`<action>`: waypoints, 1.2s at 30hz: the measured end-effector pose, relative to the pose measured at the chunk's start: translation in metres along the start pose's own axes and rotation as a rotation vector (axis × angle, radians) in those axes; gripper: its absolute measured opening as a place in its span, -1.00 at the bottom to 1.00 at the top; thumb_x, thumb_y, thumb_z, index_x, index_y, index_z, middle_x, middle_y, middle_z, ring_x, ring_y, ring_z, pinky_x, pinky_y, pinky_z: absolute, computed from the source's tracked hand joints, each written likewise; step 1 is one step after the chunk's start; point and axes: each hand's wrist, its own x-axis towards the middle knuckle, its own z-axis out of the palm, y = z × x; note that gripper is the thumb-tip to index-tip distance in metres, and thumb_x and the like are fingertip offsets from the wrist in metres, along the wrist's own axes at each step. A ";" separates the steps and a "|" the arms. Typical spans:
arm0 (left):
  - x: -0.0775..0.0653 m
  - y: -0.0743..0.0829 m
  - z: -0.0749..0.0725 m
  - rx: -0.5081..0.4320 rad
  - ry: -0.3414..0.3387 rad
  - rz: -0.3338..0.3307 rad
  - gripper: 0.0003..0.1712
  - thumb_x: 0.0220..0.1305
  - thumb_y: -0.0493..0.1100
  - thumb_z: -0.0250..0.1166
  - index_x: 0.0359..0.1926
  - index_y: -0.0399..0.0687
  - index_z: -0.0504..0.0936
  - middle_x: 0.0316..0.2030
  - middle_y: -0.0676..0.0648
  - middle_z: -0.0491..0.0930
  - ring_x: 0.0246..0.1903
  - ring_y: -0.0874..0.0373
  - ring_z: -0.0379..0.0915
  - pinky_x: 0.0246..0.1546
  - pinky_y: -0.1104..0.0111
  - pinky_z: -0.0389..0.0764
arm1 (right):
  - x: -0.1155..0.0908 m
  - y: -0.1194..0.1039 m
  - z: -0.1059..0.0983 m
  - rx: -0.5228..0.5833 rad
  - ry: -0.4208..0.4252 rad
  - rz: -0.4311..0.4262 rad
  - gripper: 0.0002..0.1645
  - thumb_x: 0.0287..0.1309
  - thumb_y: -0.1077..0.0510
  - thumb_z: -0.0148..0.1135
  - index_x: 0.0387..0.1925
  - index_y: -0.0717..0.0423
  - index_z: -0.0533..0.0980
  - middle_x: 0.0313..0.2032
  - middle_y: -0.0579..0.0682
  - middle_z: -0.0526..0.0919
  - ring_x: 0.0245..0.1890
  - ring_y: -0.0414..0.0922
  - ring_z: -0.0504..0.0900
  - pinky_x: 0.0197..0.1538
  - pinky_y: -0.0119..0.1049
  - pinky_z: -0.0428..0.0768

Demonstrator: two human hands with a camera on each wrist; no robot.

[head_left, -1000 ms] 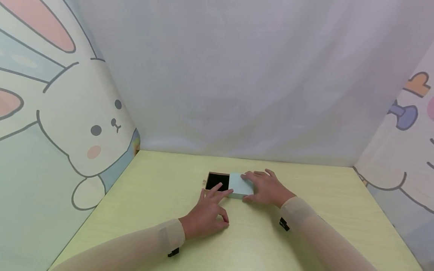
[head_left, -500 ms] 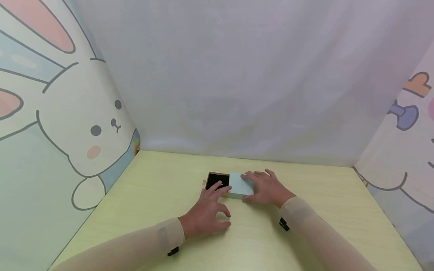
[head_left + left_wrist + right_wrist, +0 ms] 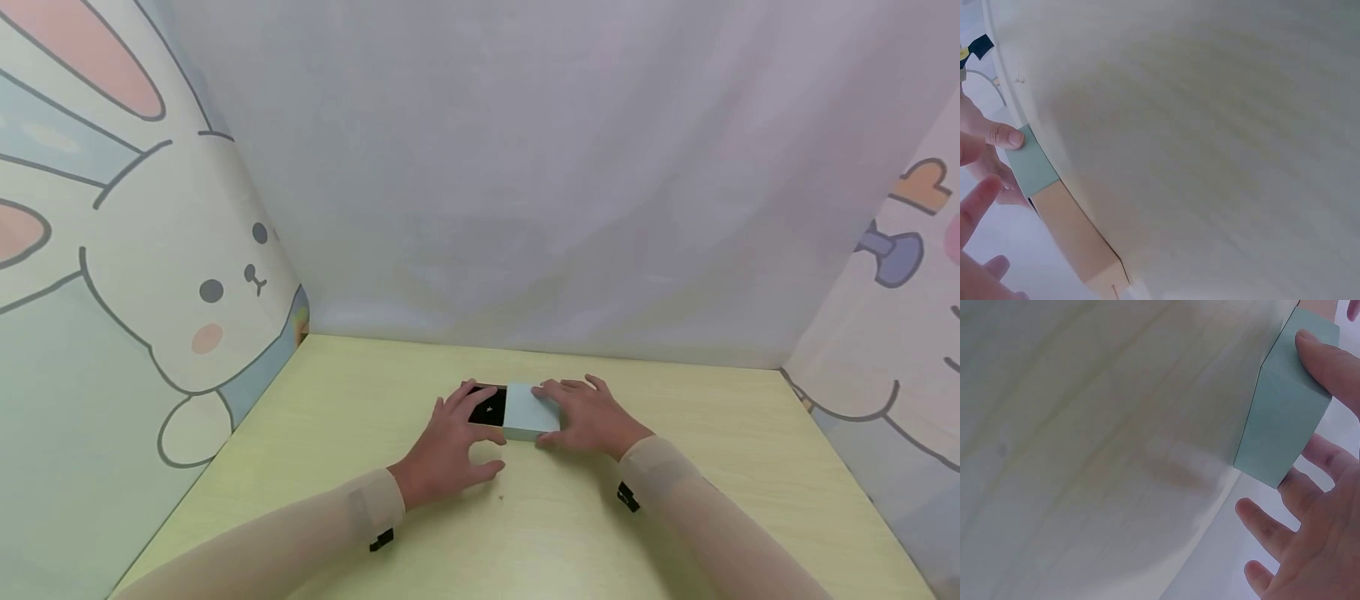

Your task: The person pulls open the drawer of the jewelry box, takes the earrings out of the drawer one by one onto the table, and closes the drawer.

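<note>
Right hand (image 3: 590, 419): I grip the smooth, pale-green, flat-sided box sleeve (image 3: 528, 412), lower centre of frame.
Left hand (image 3: 447, 454): my fingers spread loosely above the tan, black-lined drawer (image 3: 483, 415).

The right hand (image 3: 592, 419) grips; the left hand (image 3: 441, 457) spreads (thumb apart).

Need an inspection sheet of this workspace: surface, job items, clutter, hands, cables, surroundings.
Surface: pale yellow table.
Job items: pale blue-green box cover with a tan, black-lined tray protruding from its left side; pale star-like spot inside, mark or object unclear.
Clutter: one tiny speck on the table.
Hands: right hand grips the cover; left hand at the tray, fingers spread, contact unclear.
Cables: nothing seen.
Surroundings: plain pale backdrop, cartoon rabbit print at left.
</note>
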 end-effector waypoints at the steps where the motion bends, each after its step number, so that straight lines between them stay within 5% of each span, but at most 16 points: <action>1: 0.000 -0.001 -0.001 -0.001 0.006 -0.003 -0.80 0.50 0.01 0.66 0.07 0.19 0.96 0.80 -0.20 0.38 0.89 -0.42 0.05 0.52 -0.87 0.24 | 0.000 0.000 0.000 -0.001 0.000 -0.001 -0.02 0.28 -0.28 0.76 0.61 -0.15 0.57 0.54 0.09 0.76 0.62 0.29 0.66 0.75 0.66 0.24; 36: 0.035 -0.040 -0.020 0.065 0.038 -0.172 -0.81 0.54 0.03 0.65 0.07 0.18 0.99 0.83 -0.18 0.34 0.94 -0.36 -0.10 0.67 -0.81 0.05 | 0.000 -0.001 0.000 0.008 -0.013 0.000 0.00 0.31 -0.31 0.74 0.64 -0.16 0.54 0.60 0.10 0.72 0.65 0.30 0.63 0.76 0.66 0.22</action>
